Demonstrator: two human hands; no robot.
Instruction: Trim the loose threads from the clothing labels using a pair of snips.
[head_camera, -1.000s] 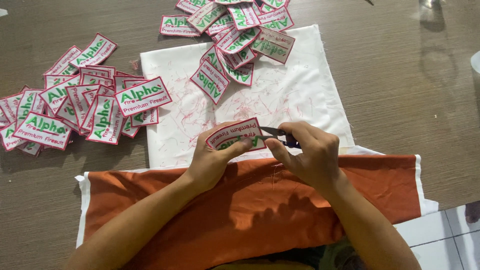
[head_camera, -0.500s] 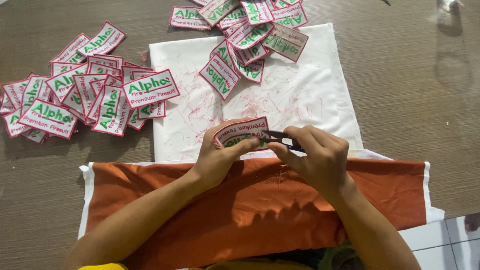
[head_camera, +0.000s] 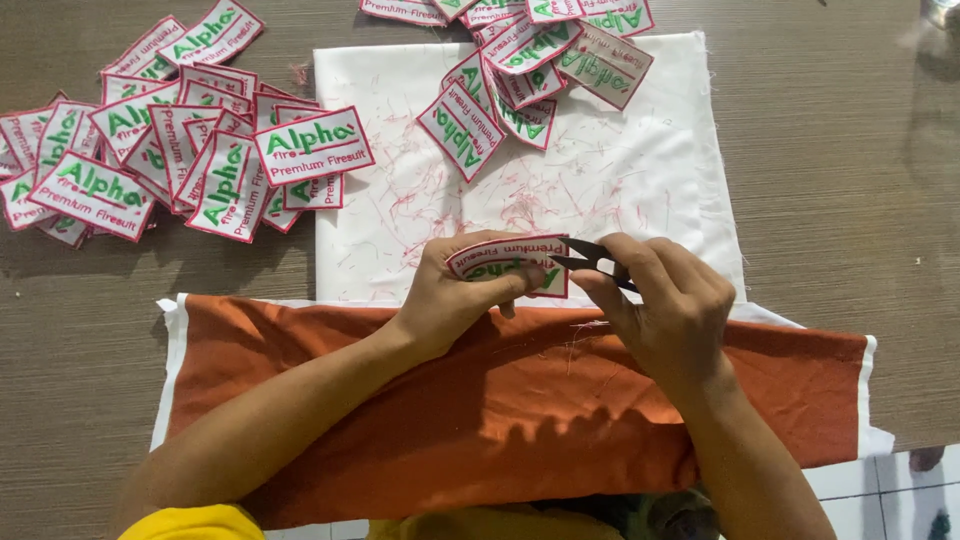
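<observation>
My left hand (head_camera: 455, 300) grips a white embroidered patch (head_camera: 505, 258) with a red border and green and red lettering, tilted on edge above the white cloth (head_camera: 640, 170). My right hand (head_camera: 665, 300) holds small black thread snips (head_camera: 590, 258), their blades at the patch's right edge. Both hands hover over the near edge of the white cloth, just beyond an orange cloth (head_camera: 520, 400) that lies across my forearms' side of the table.
A heap of like patches (head_camera: 170, 160) lies on the brown table (head_camera: 850, 200) at the left. A second pile of patches (head_camera: 530, 60) sits at the far edge of the white cloth. Red thread trimmings (head_camera: 520, 205) litter the cloth.
The patch has turned slightly in my left hand and the snips have shifted along its right edge. The view has drifted a little; the piles stay put.
</observation>
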